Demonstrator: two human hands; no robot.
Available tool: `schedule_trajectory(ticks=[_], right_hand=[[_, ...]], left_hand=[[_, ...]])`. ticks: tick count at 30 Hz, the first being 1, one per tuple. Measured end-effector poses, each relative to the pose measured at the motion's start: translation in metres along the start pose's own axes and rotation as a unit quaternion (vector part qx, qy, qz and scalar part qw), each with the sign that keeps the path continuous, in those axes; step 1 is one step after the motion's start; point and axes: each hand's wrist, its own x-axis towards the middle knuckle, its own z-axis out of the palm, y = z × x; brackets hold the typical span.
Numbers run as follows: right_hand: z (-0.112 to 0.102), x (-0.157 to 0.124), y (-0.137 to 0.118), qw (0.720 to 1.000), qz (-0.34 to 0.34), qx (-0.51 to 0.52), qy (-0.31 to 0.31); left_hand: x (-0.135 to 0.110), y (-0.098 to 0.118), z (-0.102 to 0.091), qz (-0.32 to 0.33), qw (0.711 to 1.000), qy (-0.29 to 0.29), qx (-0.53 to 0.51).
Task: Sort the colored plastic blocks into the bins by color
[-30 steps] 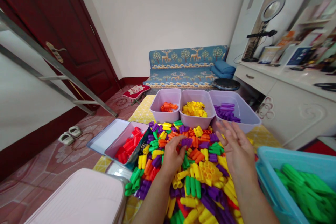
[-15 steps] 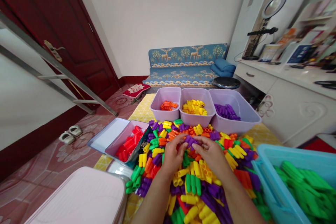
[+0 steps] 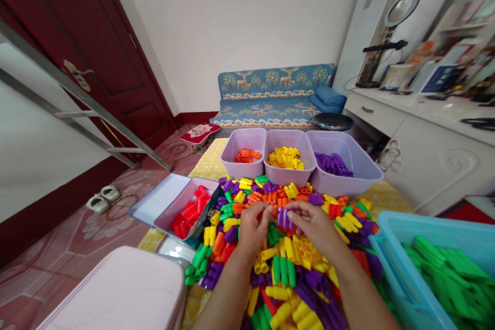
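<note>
My right hand (image 3: 314, 224) is closed on a purple toy building block (image 3: 285, 219) made of joined tubes, pinched between thumb and fingers above the pile. Just left of that block, my left hand (image 3: 253, 227) has its thumb and forefinger drawn together, with nothing visible in them. Under and around both hands spreads a pile of similar blocks in several colours. A green block (image 3: 284, 271) lies between my forearms, and orange blocks (image 3: 266, 197) are just beyond my fingers.
Behind the pile stand three lilac bins, holding orange blocks (image 3: 247, 155), yellow blocks (image 3: 286, 158) and purple blocks (image 3: 332, 164). A box with red blocks (image 3: 190, 212) is at left. A blue tub (image 3: 392, 247) with green blocks is at right. A pink lid (image 3: 116, 294) lies front left.
The purple block was between both hands' fingers and tilted. Now its tubes point toward me in my right hand, and my left fingers have come away slightly to the left.
</note>
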Motion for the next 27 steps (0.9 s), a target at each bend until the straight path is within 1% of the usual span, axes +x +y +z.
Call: schedule_trajectory(ticks=[2,4,5,6,7,9,10,11,12,14,16,17,19,21,22,24,27], right_hand=[[-0.007,-0.001,-0.001,1.000,-0.002,-0.004,-0.017],[-0.015,-0.002,-0.003,1.000,0.005,-0.002,-0.005],[-0.019,-0.002,-0.005,1.000,0.001,0.018,0.025],[-0.023,-0.002,-0.006,0.996,-0.016,0.056,0.073],[-0.026,-0.001,-0.008,0.985,-0.043,0.108,0.129],[-0.030,0.000,-0.010,0.942,-0.112,0.218,0.229],[-0.031,0.002,-0.009,0.923,-0.137,0.250,0.258],[-0.031,0.003,-0.007,0.917,-0.146,0.255,0.271],[-0.030,0.005,-0.004,0.924,-0.141,0.232,0.271],[-0.026,0.009,0.006,0.953,-0.113,0.137,0.246],[-0.020,0.014,0.018,0.977,-0.093,0.017,0.190],[-0.016,0.015,0.024,0.982,-0.092,-0.044,0.159],[-0.007,0.016,0.031,0.976,-0.097,-0.163,0.109],[0.001,0.015,0.033,0.954,-0.109,-0.269,0.070],[0.004,0.014,0.032,0.944,-0.116,-0.305,0.054],[0.009,0.011,0.029,0.930,-0.132,-0.342,0.024],[0.013,0.009,0.022,0.927,-0.148,-0.345,0.008]], left_hand=[[0.000,-0.001,0.000,0.003,1.000,0.021,0.014],[0.000,-0.002,0.000,0.019,0.998,0.045,0.037],[0.000,-0.002,0.000,0.033,0.997,0.054,0.052],[0.000,-0.003,0.000,0.048,0.995,0.060,0.069],[0.000,-0.003,-0.001,0.063,0.992,0.064,0.088],[0.001,-0.004,-0.001,0.082,0.985,0.066,0.134],[0.001,-0.005,-0.001,0.084,0.981,0.066,0.160],[0.001,-0.006,-0.001,0.081,0.977,0.066,0.187],[0.001,-0.006,0.000,0.076,0.971,0.065,0.215],[0.001,-0.007,0.001,0.062,0.960,0.051,0.267],[0.001,-0.007,0.002,0.054,0.952,0.027,0.300],[0.001,-0.005,0.002,0.053,0.950,0.012,0.309],[0.001,-0.001,0.001,0.053,0.948,-0.017,0.314],[0.001,0.004,0.000,0.048,0.948,-0.035,0.314],[0.001,0.006,0.000,0.047,0.948,-0.041,0.313],[0.001,0.008,-0.001,0.046,0.950,-0.050,0.306],[0.001,0.005,-0.001,0.050,0.957,-0.070,0.278]])
